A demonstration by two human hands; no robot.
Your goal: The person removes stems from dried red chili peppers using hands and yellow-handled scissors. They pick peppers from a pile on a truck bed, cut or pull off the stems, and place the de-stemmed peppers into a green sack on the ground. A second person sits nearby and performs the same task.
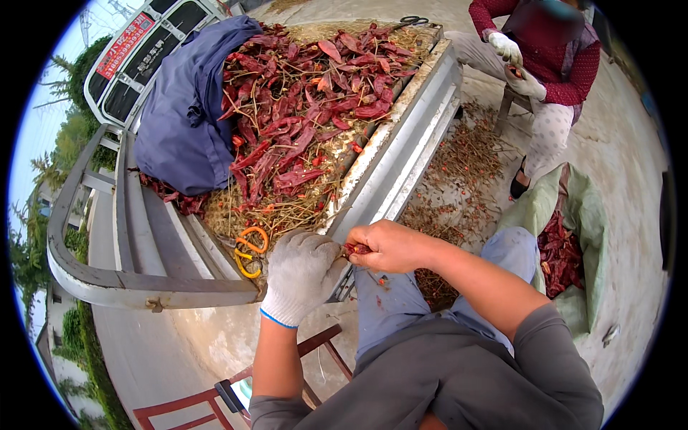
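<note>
Near the corner of the truck bed, my bare right hand (390, 246) pinches a dried red chili pepper (357, 249). My left hand (301, 269), in a white knit glove with a blue cuff edge, is curled close beside it. What its fingers hold, if anything, is hidden. Just past the left hand lie orange and yellow looped handles (252, 247), perhaps of scissors. A large heap of dried red chili peppers (301, 107) with straw-like stems covers the bed in front of me.
A blue cloth (190, 107) drapes over the heap's left side, by the metal rail (129, 287). Black-handled scissors (412, 20) lie at the far edge. On the right stand a pale green sack (595, 251) of chilies and a seated person (566, 79) wearing gloves. Stems (459, 172) litter the ground.
</note>
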